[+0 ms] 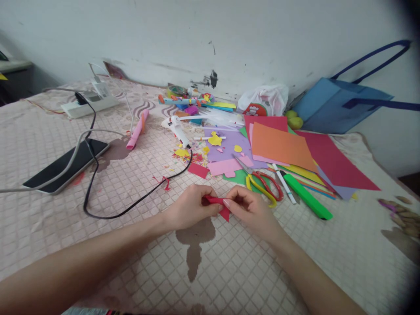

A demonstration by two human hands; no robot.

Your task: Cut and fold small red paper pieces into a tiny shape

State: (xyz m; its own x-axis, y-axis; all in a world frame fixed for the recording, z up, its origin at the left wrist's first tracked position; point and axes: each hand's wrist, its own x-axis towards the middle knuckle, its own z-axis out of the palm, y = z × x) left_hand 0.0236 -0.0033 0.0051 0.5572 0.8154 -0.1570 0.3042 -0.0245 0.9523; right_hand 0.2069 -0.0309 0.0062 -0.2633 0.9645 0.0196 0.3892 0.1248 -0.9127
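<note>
Both hands pinch one small folded piece of red craft paper (225, 213) above the patterned tablecloth. My left hand (193, 206) grips its left end between thumb and fingers. On the other end, the thumb and fingertips of my right hand (251, 210) are closed. A pointed corner of the piece hangs down between the hands; the rest is hidden by fingers. Beyond them lie a flat red strip (198, 170), scissors (262, 186) with yellow and red handles, and pink cut paper (226, 167). Small red scraps (166, 181) lie beyond my left hand.
A white glue gun (177, 131) trails a black cord (131, 205) across the left side to a power strip (90, 105). A phone-like black slab (68, 168) lies left. Coloured sheets (282, 146), a green cutter (306, 197) and a blue bag (341, 105) occupy the right.
</note>
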